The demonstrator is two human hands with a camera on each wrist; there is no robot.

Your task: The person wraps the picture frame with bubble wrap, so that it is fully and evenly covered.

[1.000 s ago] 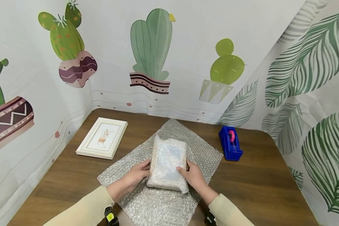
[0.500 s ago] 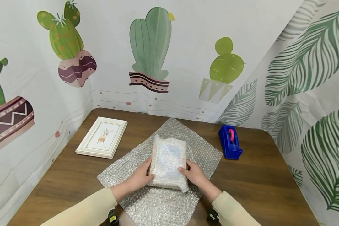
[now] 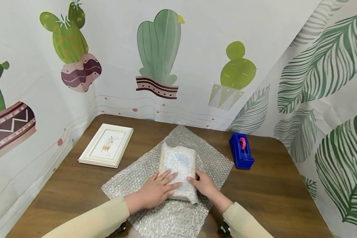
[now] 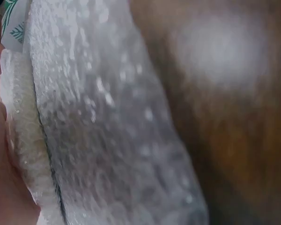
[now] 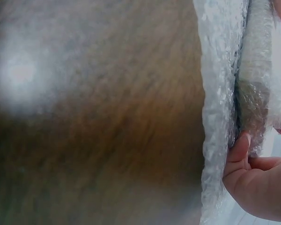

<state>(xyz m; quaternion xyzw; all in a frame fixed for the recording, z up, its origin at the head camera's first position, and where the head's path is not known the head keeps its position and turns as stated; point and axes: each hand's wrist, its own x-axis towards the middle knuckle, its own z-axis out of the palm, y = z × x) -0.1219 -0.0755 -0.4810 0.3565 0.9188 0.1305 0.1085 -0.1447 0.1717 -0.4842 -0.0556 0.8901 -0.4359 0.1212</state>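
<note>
Two hands on one bubble-wrapped package (image 3: 179, 160) in the head view: left hand (image 3: 154, 191) flat over its near left part, fingers spread; right hand (image 3: 206, 185) gripping its right side. Beneath, bubble-wrap sheet (image 3: 178, 218) on table (image 3: 270, 188); left, white picture frame (image 3: 107, 145); right, blue tape dispenser (image 3: 242, 158). From left wrist, left hand against package, fingertips hidden. From right wrist, fingers curled at package edge.

No text, label, brand or number can be read in any view. Inside the white picture frame (image 3: 93, 143) on the counter (image 3: 273, 185), the print (image 3: 107, 146) carries tiny marks (image 3: 108, 154) near its drawn plant, perhaps lettering, too small to make out. The wrapped package (image 3: 178, 158) shows a bluish patch (image 3: 182, 161), too blurred to tell whether it bears writing.
</note>
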